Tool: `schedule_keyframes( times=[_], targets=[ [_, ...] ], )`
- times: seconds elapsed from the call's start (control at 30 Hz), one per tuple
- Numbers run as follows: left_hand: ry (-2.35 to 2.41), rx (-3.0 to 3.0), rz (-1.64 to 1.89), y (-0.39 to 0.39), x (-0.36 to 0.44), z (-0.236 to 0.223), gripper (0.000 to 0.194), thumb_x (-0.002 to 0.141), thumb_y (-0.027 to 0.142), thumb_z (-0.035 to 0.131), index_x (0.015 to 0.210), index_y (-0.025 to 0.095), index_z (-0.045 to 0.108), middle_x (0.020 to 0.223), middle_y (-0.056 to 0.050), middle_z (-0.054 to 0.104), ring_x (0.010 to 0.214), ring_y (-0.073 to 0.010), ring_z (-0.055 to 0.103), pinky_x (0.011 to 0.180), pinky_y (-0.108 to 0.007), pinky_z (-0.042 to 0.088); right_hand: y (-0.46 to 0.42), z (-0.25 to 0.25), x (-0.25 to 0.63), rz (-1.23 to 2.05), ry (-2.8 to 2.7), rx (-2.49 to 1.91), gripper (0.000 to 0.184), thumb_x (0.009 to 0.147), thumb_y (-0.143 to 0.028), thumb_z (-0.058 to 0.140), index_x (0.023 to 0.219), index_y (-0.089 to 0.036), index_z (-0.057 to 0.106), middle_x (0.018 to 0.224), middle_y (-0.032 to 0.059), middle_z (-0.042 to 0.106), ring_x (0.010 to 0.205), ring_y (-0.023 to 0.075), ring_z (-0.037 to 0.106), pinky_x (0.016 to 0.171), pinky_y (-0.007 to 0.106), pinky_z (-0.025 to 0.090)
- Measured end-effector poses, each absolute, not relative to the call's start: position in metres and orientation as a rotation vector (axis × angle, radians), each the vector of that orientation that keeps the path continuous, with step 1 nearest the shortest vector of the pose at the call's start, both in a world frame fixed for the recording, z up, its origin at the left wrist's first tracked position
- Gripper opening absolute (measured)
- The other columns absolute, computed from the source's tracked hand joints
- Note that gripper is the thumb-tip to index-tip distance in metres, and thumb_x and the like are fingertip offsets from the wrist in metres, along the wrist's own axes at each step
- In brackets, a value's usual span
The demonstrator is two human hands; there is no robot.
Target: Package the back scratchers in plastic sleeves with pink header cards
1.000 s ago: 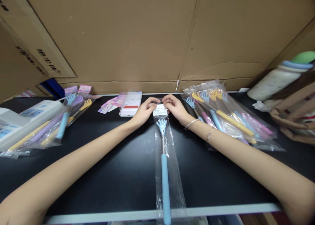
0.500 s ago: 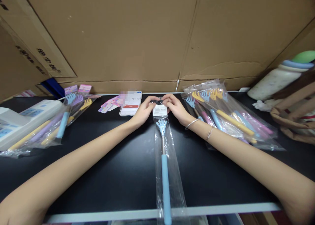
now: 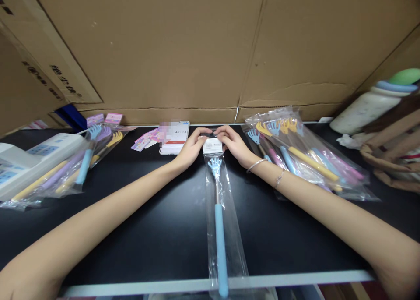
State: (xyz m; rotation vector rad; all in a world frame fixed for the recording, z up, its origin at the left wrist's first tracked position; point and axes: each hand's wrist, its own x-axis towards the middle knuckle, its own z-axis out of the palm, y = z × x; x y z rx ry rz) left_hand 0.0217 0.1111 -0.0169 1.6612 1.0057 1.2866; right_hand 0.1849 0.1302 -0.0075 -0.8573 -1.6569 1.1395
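Observation:
A blue back scratcher (image 3: 220,243) with a hand-shaped head lies in a clear plastic bag (image 3: 234,230) down the middle of the black table, its handle end reaching past the front edge. Across the bag's far end sits a white card with a barcode (image 3: 212,146). My left hand (image 3: 194,147) pinches the card's left side, thumb at its upper corner and fingers curled behind. At the opposite side my right hand (image 3: 232,143) grips it likewise, fingers bent over the top. Both sets of fingertips nearly meet above the card; what lies under them is partly hidden.
Bagged back scratchers (image 3: 305,160) in several colours lie at right; more (image 3: 87,160) lie at left beside a white power strip (image 3: 42,160). A phone (image 3: 175,146) and pink cards (image 3: 144,139) lie behind. A bottle (image 3: 369,107) and brown bag (image 3: 390,155) stand far right, cardboard (image 3: 170,50) behind.
The card and the bagged back scratcher have shifted very slightly away from me. Both hands keep nearly the same place and grip.

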Motion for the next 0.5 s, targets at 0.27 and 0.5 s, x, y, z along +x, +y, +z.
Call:
schedule_keyframes(
  times=[0.27, 0.5],
  targets=[
    [0.977, 1.653, 1.307, 0.1096, 0.0214, -0.017, 0.02, 0.088, 0.024, 0.042, 0.106, 0.018, 0.05, 0.095, -0.003, 0.061, 0.087, -0.0151, 0.058, 0.084, -0.03, 0.045, 0.1317, -0.0092, 0.1871, 1.074, -1.737, -0.819, 0.019, 0.076, -0.031, 0.058, 0.089, -0.019, 0.052, 0.069, -0.0041, 0.048, 0.057, 0.008, 0.046, 0.048, 0.02, 0.037],
    [0.998, 1.755, 1.315, 0.1106, 0.0213, -0.0168, 0.02, 0.088, 0.029, 0.046, 0.103, 0.019, 0.055, 0.104, -0.004, 0.061, 0.098, -0.0179, 0.055, 0.085, -0.031, 0.045, 0.1322, -0.0086, 0.1868, 1.092, -1.764, -0.807, 0.015, 0.075, -0.028, 0.059, 0.085, -0.019, 0.053, 0.072, -0.0028, 0.05, 0.06, 0.0085, 0.047, 0.05, 0.021, 0.038]
  ],
)
